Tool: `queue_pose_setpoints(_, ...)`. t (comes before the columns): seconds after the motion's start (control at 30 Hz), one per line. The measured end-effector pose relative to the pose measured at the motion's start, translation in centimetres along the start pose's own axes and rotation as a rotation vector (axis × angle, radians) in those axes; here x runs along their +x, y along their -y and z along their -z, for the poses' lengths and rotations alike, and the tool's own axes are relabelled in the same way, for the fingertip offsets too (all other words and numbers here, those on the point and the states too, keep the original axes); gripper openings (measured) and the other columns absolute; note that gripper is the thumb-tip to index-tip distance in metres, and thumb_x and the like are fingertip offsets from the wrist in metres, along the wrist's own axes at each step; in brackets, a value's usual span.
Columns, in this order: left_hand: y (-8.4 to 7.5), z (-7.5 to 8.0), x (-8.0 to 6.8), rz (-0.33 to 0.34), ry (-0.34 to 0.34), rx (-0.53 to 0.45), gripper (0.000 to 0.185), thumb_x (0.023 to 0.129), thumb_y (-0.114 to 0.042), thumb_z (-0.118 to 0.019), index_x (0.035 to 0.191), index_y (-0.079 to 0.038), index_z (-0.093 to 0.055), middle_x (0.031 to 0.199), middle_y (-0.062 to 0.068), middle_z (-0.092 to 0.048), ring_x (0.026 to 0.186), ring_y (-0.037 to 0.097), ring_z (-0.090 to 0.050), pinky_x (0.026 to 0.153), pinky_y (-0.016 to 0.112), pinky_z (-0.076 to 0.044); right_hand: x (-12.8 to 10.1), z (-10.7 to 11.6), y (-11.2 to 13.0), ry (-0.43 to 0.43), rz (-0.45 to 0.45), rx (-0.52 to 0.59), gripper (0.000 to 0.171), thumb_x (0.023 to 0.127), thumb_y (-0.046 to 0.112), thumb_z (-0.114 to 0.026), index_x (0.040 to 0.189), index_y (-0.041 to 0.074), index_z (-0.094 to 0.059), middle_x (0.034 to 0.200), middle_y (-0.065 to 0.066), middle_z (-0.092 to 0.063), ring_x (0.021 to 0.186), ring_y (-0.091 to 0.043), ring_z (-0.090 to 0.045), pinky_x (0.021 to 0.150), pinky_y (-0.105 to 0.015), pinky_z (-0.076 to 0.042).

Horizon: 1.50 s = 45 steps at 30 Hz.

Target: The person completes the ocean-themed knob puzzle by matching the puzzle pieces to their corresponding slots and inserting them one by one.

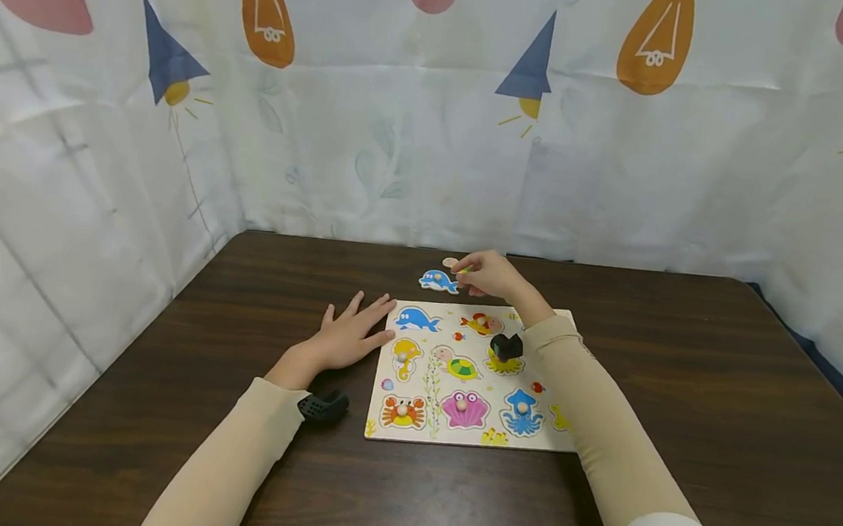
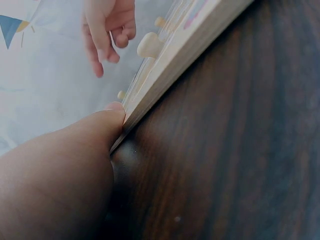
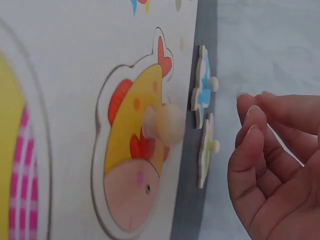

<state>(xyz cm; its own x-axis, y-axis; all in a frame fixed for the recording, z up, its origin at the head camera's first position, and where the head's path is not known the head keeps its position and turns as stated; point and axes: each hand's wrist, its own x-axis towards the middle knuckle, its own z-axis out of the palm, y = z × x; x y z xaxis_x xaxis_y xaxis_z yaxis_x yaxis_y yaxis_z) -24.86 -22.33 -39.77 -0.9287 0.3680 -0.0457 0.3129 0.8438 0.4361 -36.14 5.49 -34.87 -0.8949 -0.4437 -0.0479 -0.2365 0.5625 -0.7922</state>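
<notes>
On the worktop (image 1: 684, 361): the puzzle board (image 1: 462, 434) is lying flat, near the front edge, its long axis running left to right across the person's view.
Left hand (image 1: 346, 336): is resting palm down on the worktop, fingers straight and spread, fingertips touching the board's left edge; the left wrist view is showing a fingertip (image 2: 116, 111) pressing against that edge.
Right hand (image 1: 491, 274): is hovering past the board's far edge, fingers loosely curled and close together, holding nothing in the right wrist view; fingertips (image 3: 252, 117) are sitting just beside the loose pieces, not touching them.
Blue dolphin piece (image 1: 438, 280): is lying flat on the worktop just beyond the board's far edge, long axis left to right; which end is its head cannot be told.
Small pale piece (image 1: 451, 262): is lying just behind the dolphin piece, next to the right hand's fingertips.
Fish piece (image 3: 135, 150): is sitting in its recess by the far edge, knob (image 3: 165, 124) pointing up.
</notes>
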Motion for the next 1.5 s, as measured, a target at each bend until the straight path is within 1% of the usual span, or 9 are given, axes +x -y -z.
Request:
queue_pose_setpoints(0.1,0.2,-0.1,0.0,0.003,-0.003,-0.011,0.071,0.107,-0.053,-0.044,0.166,-0.018,-0.023,0.171,0.009,-0.016,0.156,0.041,0.002,0.112,0.074,0.008,0.8,-0.6,-0.2,-0.015,-0.037,0.015,0.029,0.102,0.01,-0.064,0.129,-0.001,-0.069,0.102,-0.016,-0.072,0.069,-0.016,-0.062,0.069,-0.026,-0.056)
queue_pose_setpoints(0.33,0.9,-0.5,0.5,0.007,0.002,0.013,0.072,0.107,-0.058,-0.041,0.166,-0.022,-0.021,0.171,0.004,-0.013,0.156,0.037,0.003,0.113,0.073,0.008,2.1,-1.7,-0.7,-0.062,-0.094,0.03,0.026,0.102,0.012,-0.065,0.125,0.001,-0.071,0.091,-0.011,-0.068,0.067,-0.014,-0.059,0.065,-0.023,-0.053)
queue_pose_setpoints(0.4,0.9,-0.5,0.6,0.014,0.007,0.021,0.071,0.107,-0.057,-0.04,0.167,-0.023,-0.02,0.172,0.002,-0.012,0.156,0.036,0.003,0.113,0.073,0.008,2.3,-2.0,-0.7,-0.066,-0.1,0.03,0.025,0.102,0.012,-0.065,0.124,0.002,-0.072,0.091,-0.011,-0.068,0.067,-0.014,-0.059,0.065,-0.023,-0.052)
queue_pose_setpoints(0.63,0.2,0.1,0.4,0.001,0.009,-0.013,0.071,0.107,-0.054,-0.043,0.166,-0.02,-0.022,0.171,0.007,-0.014,0.156,0.039,0.003,0.112,0.074,0.009,3.1,-2.8,-0.1,-0.065,-0.088,0.046,0.024,0.102,0.008,-0.064,0.124,0.0,-0.071,0.098,-0.013,-0.069,0.066,-0.013,-0.056,0.064,-0.024,-0.049)
queue_pose_setpoints(0.83,0.3,0.0,0.3,0.01,0.009,0.004,0.071,0.108,-0.055,-0.041,0.166,-0.019,-0.021,0.171,0.007,-0.013,0.156,0.039,0.003,0.113,0.074,0.009,3.8,-3.2,0.5,-0.041,-0.088,0.022,0.023,0.103,0.007,-0.064,0.123,-0.002,-0.071,0.093,-0.013,-0.07,0.063,-0.013,-0.056,0.062,-0.025,-0.051)
queue_pose_setpoints(1.03,0.1,0.1,0.2,0.007,0.01,-0.006,0.07,0.108,-0.052,-0.043,0.166,-0.019,-0.023,0.171,0.008,-0.015,0.156,0.04,0.002,0.113,0.074,0.008,4.3,-3.2,0.6,-0.046,-0.153,0.043,0.019,0.102,0.005,-0.063,0.115,-0.004,-0.073,0.096,-0.015,-0.07,0.065,-0.013,-0.058,0.064,-0.023,-0.053)
queue_pose_setpoints(1.23,-0.1,0.2,0.5,0.014,0.014,0.01,0.069,0.108,-0.051,-0.043,0.166,-0.02,-0.023,0.171,0.007,-0.015,0.156,0.039,0.002,0.113,0.074,0.007,4.6,-3.4,0.6,-0.079,-0.225,0.076,0.014,0.099,0.003,-0.067,0.109,-0.004,-0.073,0.103,-0.016,-0.07,0.061,-0.012,-0.055,0.06,-0.021,-0.051)
queue_pose_setpoints(1.37,-0.1,0.2,0.4,0.014,0.015,0.007,0.069,0.108,-0.052,-0.044,0.166,-0.02,-0.023,0.171,0.006,-0.015,0.156,0.039,0.002,0.112,0.074,0.007,4.9,-3.6,0.8,-0.097,-0.247,0.054,0.013,0.097,0.003,-0.07,0.108,-0.004,-0.074,0.095,-0.014,-0.069,0.058,-0.012,-0.055,0.058,-0.021,-0.051)
queue_pose_setpoints(1.5,0.0,0.0,0.4,0.014,0.011,0.008,0.069,0.108,-0.052,-0.044,0.166,-0.02,-0.023,0.171,0.006,-0.015,0.156,0.039,0.002,0.113,0.074,0.008,5.1,-3.8,1.0,-0.106,-0.276,0.047,0.013,0.096,0.002,-0.071,0.107,-0.003,-0.075,0.093,-0.013,-0.069,0.06,-0.013,-0.057,0.06,-0.022,-0.053)
